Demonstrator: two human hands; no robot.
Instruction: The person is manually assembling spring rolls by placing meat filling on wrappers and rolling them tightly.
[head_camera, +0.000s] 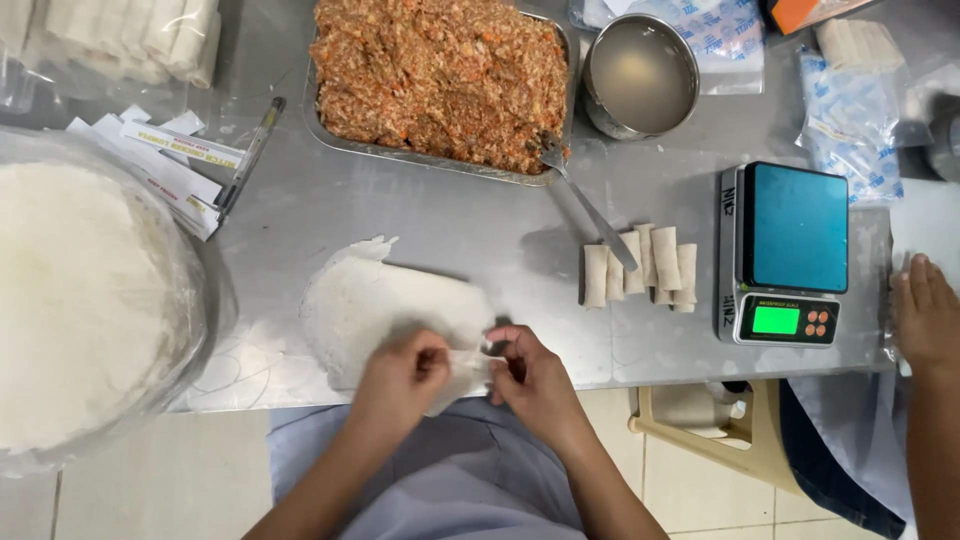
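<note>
Round white wrapper (385, 305): laid flat on the steel desk (470, 215), its near edge pinched by both hands. Left hand (400, 375) and right hand (530, 380): each closed on that edge. Meat tray (440, 80): set beyond the wrapper. Finished rolls (640, 265): grouped right of the wrapper. Scale (782, 255): placed further right. Wrapper stack (85, 300): kept left of the wrapper.

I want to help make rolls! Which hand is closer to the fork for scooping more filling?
The right hand, probably. It pinches the wrapper on the side nearer the fork, whose handle slants down toward it from the filling tray. The left hand sits farther away, also holding the wrapper.
</note>
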